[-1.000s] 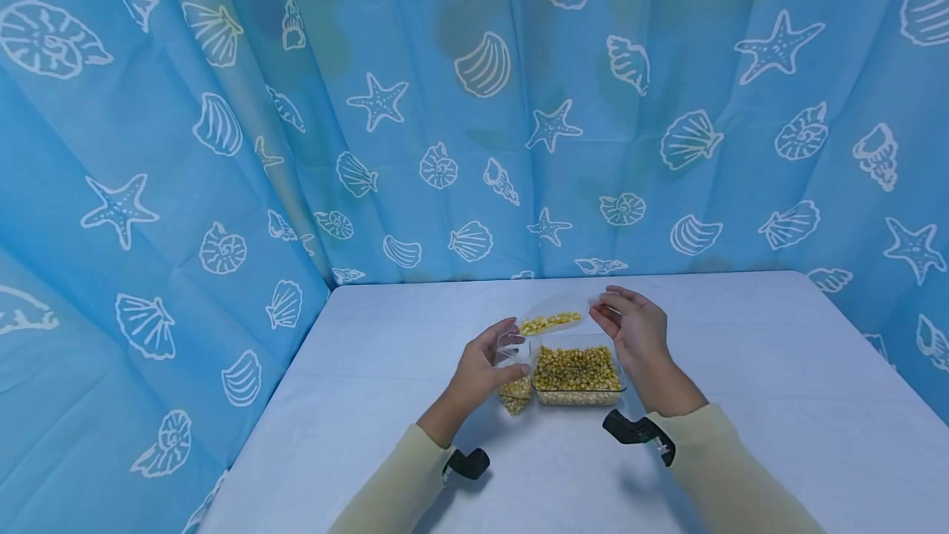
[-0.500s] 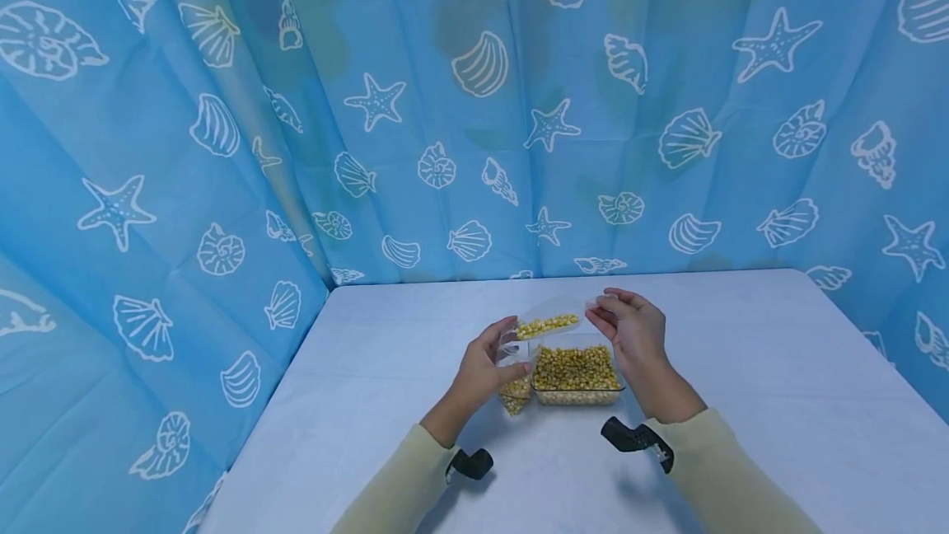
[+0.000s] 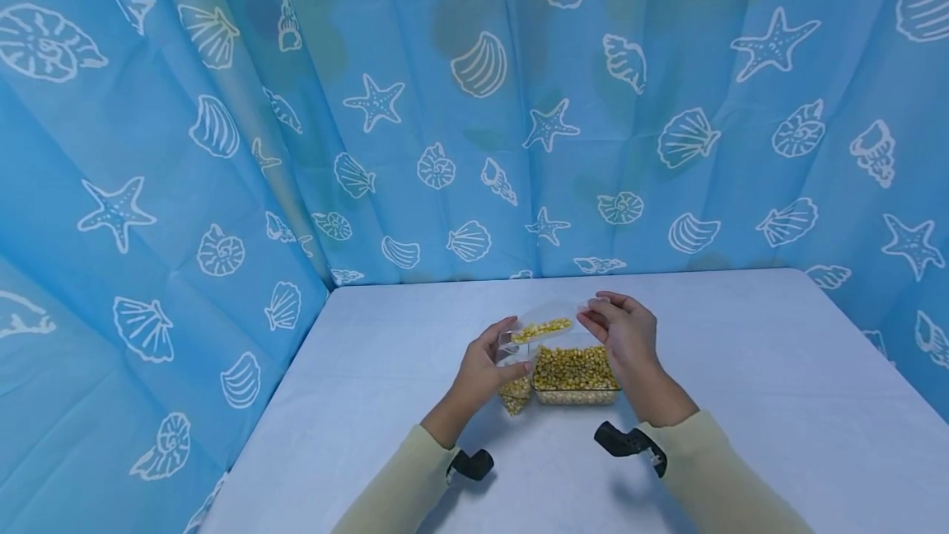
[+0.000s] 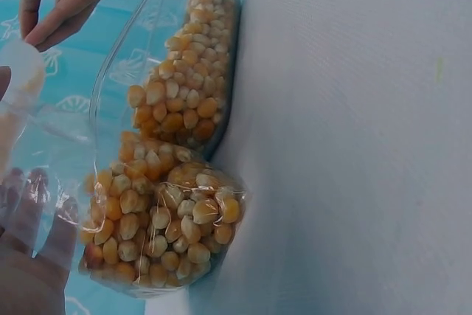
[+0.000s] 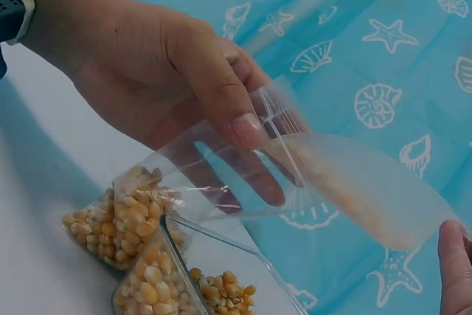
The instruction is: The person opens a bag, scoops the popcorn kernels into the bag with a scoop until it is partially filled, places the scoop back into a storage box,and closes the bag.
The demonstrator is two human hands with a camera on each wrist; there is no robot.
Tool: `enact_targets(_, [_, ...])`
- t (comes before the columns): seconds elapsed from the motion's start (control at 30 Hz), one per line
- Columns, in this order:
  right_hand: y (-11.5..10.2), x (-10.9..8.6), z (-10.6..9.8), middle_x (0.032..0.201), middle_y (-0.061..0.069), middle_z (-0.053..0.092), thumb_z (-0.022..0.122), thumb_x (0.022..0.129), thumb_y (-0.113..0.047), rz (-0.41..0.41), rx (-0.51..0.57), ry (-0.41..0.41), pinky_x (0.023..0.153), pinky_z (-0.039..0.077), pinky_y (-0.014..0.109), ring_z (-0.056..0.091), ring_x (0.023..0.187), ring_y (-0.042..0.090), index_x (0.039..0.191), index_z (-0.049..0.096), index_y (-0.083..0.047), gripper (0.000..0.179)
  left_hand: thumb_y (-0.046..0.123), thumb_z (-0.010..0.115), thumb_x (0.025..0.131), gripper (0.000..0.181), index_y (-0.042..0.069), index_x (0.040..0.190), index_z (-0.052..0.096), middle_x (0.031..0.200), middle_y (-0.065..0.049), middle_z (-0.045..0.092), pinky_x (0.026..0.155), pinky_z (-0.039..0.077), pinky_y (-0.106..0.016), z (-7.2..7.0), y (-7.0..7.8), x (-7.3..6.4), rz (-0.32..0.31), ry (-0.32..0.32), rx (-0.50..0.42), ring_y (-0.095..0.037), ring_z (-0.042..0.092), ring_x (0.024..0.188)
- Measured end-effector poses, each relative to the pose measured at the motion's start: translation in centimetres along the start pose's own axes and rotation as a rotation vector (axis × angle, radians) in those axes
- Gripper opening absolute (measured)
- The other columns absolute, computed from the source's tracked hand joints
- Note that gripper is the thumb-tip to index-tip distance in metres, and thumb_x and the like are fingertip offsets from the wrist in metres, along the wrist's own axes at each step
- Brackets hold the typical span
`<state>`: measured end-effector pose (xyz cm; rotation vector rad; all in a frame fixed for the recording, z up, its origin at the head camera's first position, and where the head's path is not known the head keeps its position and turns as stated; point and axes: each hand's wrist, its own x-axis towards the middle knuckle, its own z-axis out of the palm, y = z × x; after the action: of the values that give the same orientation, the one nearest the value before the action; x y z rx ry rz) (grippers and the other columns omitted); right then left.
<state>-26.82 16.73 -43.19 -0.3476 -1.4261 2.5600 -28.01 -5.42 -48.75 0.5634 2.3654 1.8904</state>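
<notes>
In the head view my left hand (image 3: 474, 367) holds the mouth of a clear zip bag (image 3: 515, 394), whose bottom bulges with corn kernels. The right wrist view shows the left thumb pressing the bag's zip edge, fingers behind the film. My right hand (image 3: 630, 334) pinches the right end of a frosted, translucent plastic scoop (image 5: 383, 175). A line of yellow kernels (image 3: 543, 330) lies along the scoop, which slopes down leftward with its near end at the bag's mouth. Below it stands a clear glass container (image 3: 577, 391) filled with kernels, right beside the bag.
A white-covered table (image 3: 400, 328) lies beneath everything. Behind and to the left hangs a blue curtain (image 3: 415, 213) with white shell and starfish prints. Black wrist cameras (image 3: 470, 465) sit on both sleeves.
My right hand has moved a little left and down, bringing the scoop toward the bag. The kernels on the scoop have shifted left and form a thinner line. The left hand stays almost still.
</notes>
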Motion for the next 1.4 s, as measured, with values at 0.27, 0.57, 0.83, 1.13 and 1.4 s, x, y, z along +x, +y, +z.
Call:
enact_targets(0.27, [0.3,-0.3,0.6,0.104,0.015,0.055,0.06,0.095,-0.002,-0.029,-0.063,-0.011,0.084,0.053,0.031,0.067,0.088,0.02,0.113,0.052,0.001,0.02,0.015,0.082,0.078,0.075,0.024,0.144,0.047,0.146,0.006,0.044,0.108,0.034,-0.045,0.0,0.3,-0.1,-0.003,-0.003,-0.012,-0.017,0.04,0.135])
enact_targets(0.57, [0.5,-0.4,0.7,0.105,0.016,0.053,0.06,0.095,-0.002,-0.036,-0.049,-0.035,0.084,0.053,0.032,0.067,0.088,0.021,0.115,0.052,0.002,0.022,0.013,0.082,0.077,0.074,0.024,0.143,0.048,0.144,0.008,0.046,0.106,0.037,-0.044,0.0,0.3,-0.1,0.004,0.0,-0.021,-0.016,0.046,0.13])
enact_targets(0.83, [0.4,-0.6,1.3,0.106,0.016,0.053,0.06,0.095,-0.003,-0.068,-0.083,-0.051,0.084,0.053,0.032,0.067,0.089,0.021,0.115,0.053,0.002,0.022,0.014,0.082,0.079,0.072,0.027,0.141,0.049,0.138,0.007,0.051,0.106,0.037,-0.044,0.0,0.5,-0.2,0.01,-0.003,-0.041,-0.016,0.051,0.125])
enact_targets(1.13, [0.3,-0.6,1.4,0.103,0.016,0.055,0.061,0.094,-0.003,-0.086,-0.086,-0.066,0.083,0.054,0.032,0.067,0.087,0.02,0.114,0.054,0.002,0.022,0.016,0.082,0.079,0.072,0.026,0.142,0.048,0.137,0.005,0.052,0.104,0.04,-0.041,-0.1,0.6,-0.3,-0.007,0.001,-0.028,-0.017,0.052,0.123])
enact_targets(1.4, [0.2,-0.6,1.4,0.105,0.017,0.054,0.061,0.095,-0.004,-0.079,-0.097,-0.066,0.084,0.054,0.032,0.067,0.089,0.021,0.116,0.054,0.002,0.023,0.016,0.081,0.08,0.072,0.024,0.143,0.047,0.137,0.005,0.052,0.104,0.041,-0.04,-0.1,0.5,-0.3,-0.012,-0.001,-0.027,-0.016,0.052,0.123])
